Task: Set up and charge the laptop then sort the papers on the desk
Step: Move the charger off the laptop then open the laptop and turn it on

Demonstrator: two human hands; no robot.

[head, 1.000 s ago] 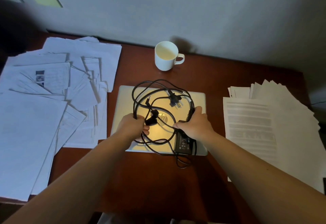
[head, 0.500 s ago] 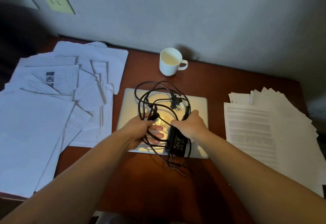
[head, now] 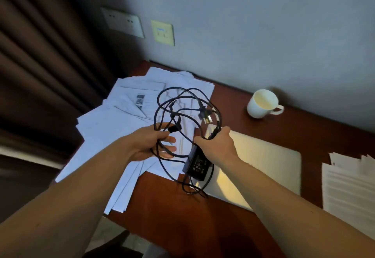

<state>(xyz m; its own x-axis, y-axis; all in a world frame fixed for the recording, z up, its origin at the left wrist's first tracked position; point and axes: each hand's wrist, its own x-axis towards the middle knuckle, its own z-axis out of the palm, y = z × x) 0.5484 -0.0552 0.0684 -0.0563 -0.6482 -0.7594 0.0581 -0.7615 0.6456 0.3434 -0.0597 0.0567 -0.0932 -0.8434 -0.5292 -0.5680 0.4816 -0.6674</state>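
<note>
A tangled black charger cable (head: 182,105) with its black power brick (head: 197,165) hangs in the air above the desk's left half. My left hand (head: 150,144) grips loops of the cable on the left side. My right hand (head: 217,146) grips the cable and the brick's top end. The plug (head: 205,113) dangles inside the loops. A closed silver laptop (head: 263,164) lies flat on the brown desk (head: 162,207), to the right of my hands. Loose white papers (head: 121,119) spread over the desk's left side, and another stack (head: 349,186) lies at the right.
A white mug (head: 262,104) stands near the wall behind the laptop. On the wall above the desk's left corner sit a white socket plate (head: 122,22) and a pale yellow plate (head: 163,32). A dark curtain (head: 40,65) hangs at the left.
Both hands have lifted the charger off the laptop and carried it left, over the papers. My view has swung left and up, bringing the wall sockets and curtain into sight.
</note>
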